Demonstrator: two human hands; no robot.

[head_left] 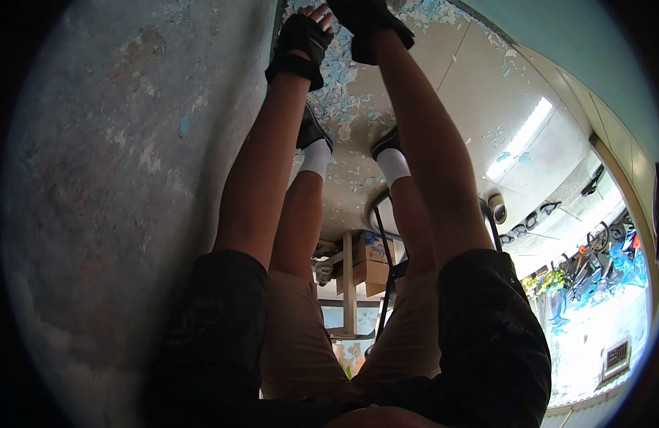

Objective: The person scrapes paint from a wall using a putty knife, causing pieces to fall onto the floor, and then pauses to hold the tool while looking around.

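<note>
My left hand (306,36) wears a black fingerless glove with a wide cuff. Its bare fingers look apart, with nothing visible in them, close to the base of the peeling wall (129,178). Beside it, my right hand (368,25) is in a black glove and partly cut off by the top edge; its fingers are out of sight, so what it holds cannot be made out. Blue and white paint flakes (336,93) lie scattered over the tiled floor (429,78) below and around both hands.
My feet in dark shoes (311,128) are on the floor between my arms. A chair's dark frame (386,285) and cardboard boxes (376,260) show behind my legs. Footwear (533,220) lies at the right, near a bright doorway with a bicycle (597,239) outside.
</note>
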